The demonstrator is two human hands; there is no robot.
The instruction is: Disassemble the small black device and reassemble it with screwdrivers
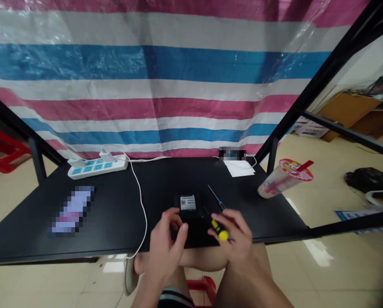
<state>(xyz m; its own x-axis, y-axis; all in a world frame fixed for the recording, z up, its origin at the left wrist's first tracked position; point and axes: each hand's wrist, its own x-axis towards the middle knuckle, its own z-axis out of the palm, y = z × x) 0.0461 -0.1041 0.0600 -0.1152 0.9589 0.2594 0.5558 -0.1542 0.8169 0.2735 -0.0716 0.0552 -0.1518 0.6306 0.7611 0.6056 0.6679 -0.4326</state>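
Observation:
A small black device with a white label (188, 202) lies on the black table (165, 175). My left hand (169, 235) is at its near left corner, fingers curled and apart from the thumb, with nothing visible between them. In my right hand (231, 231) is a yellow and black screwdriver (219, 229), its thin shaft pointing up and left towards the device's right side. Just beyond that hand lies a second, slim screwdriver (216, 196) with its tip pointing away.
On the left are a pixelated phone (72, 211) and a white power strip (98, 166) with a trailing white cable (141, 196). White paper (239, 168) lies at the back right. A drink cup (283, 177) stands at the right edge. A striped sheet (159, 85) hangs behind.

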